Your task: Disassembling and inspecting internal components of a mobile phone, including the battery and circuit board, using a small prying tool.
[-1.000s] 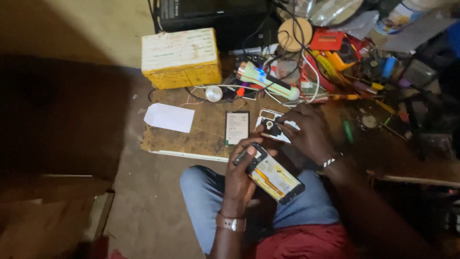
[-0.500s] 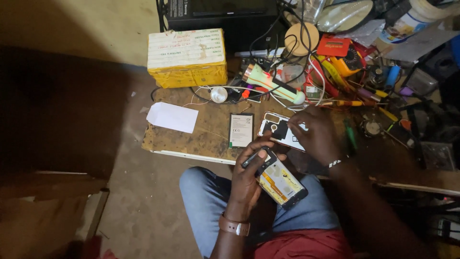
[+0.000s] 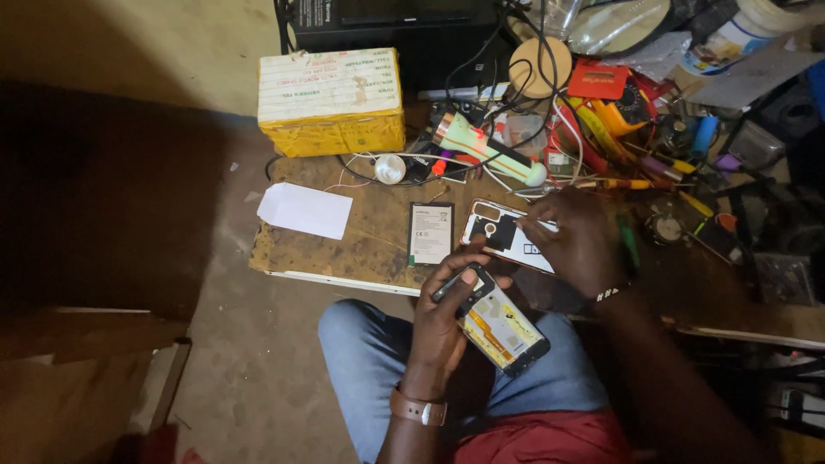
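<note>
Clasping the opened phone (image 3: 498,326), left hand (image 3: 447,318) clenched; right hand (image 3: 576,241) pinches a tool over the back cover (image 3: 503,236).

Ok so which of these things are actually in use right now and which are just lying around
In use:
left hand
opened phone
right hand
phone back cover

Lying about:
flat battery
white paper
yellow box
torch
tangled wires

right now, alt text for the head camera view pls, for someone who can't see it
A seated person's left hand holds an opened phone over their lap, while the right hand rests on a phone back cover on a worn wooden board. A flat battery, white paper, a yellow box and tangled tools and wires lie around.
</note>
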